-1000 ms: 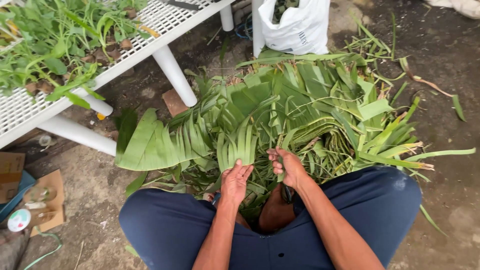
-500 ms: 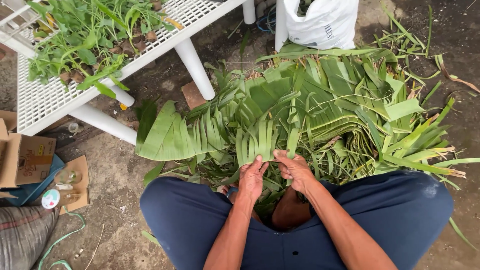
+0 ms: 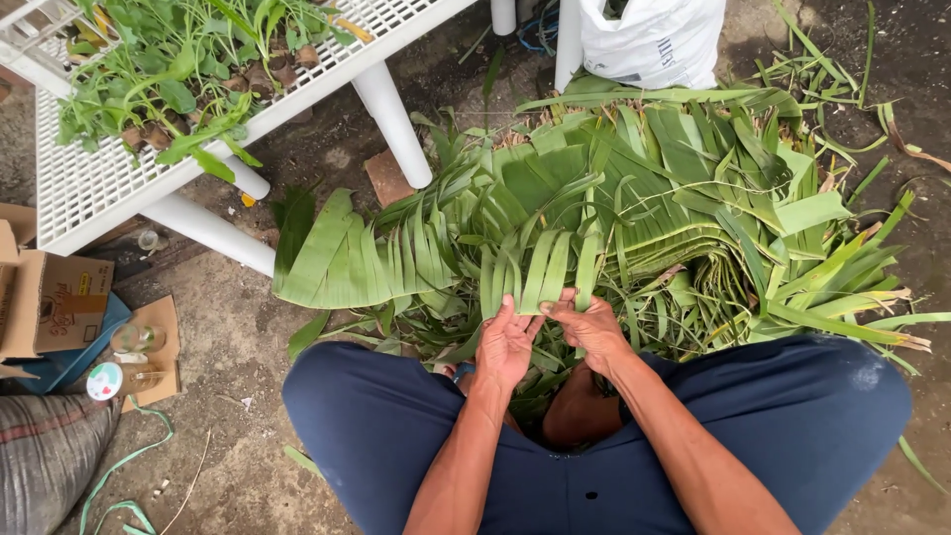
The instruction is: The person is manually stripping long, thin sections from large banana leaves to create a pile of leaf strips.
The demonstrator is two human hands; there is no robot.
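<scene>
Directly ahead, leaf strips point(image 3: 543, 272), pinched by left hand point(image 3: 506, 345), right hand point(image 3: 592, 329)

One head-worn camera looks steeply down from above the seated person's knees, close over both hands, facing forward across the leaf pile point(image 3: 614, 218) toward the white bench point(image 3: 89, 188) at upper left.

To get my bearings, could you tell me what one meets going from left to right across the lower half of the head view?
Striped sack → cardboard box → round tin lid → left hand → right hand → loose leaf strips.
</scene>
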